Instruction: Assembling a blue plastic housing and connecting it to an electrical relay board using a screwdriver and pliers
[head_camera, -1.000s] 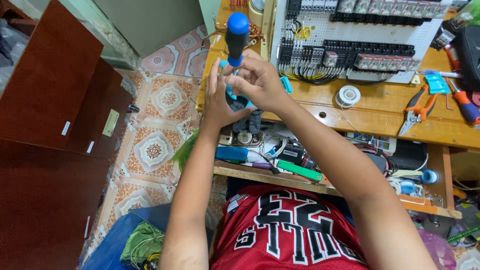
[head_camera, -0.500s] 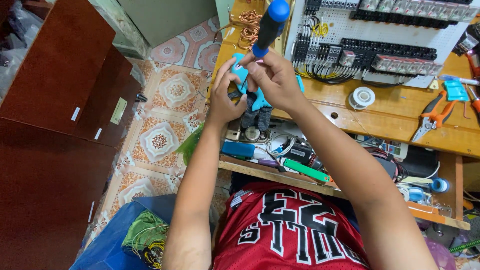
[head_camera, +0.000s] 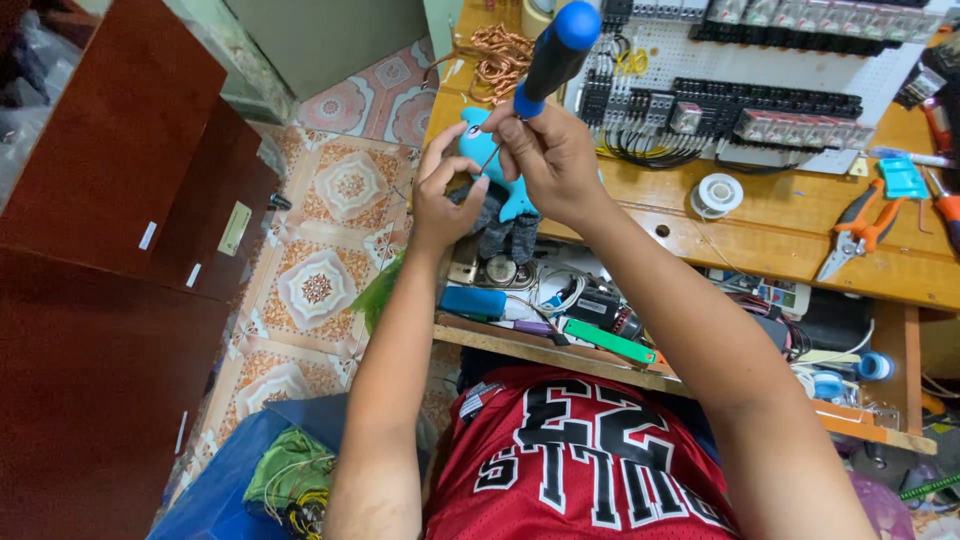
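Note:
My right hand (head_camera: 553, 160) grips a screwdriver (head_camera: 556, 58) with a black and blue handle, its thin shaft pointing down to the left at a small turquoise toy-like object (head_camera: 480, 140). My left hand (head_camera: 440, 190) holds that turquoise object from the left side, thumb and fingers pinching it. Grey parts of the object (head_camera: 505, 235) hang below the hands. Both hands are raised over the left end of a wooden workbench (head_camera: 760, 225).
A white perforated panel with relays and black wiring (head_camera: 760, 100) lies on the bench. A coil of copper wire (head_camera: 495, 55), a solder spool (head_camera: 716, 193), orange pliers (head_camera: 858, 228) lie around. A lower shelf holds tools (head_camera: 590, 320). Red-brown cabinets (head_camera: 110, 200) stand left.
The view has shifted, so the hands and bench sit slightly lower and further right in the frame. The screwdriver handle now tilts more to the right; both hands keep their hold.

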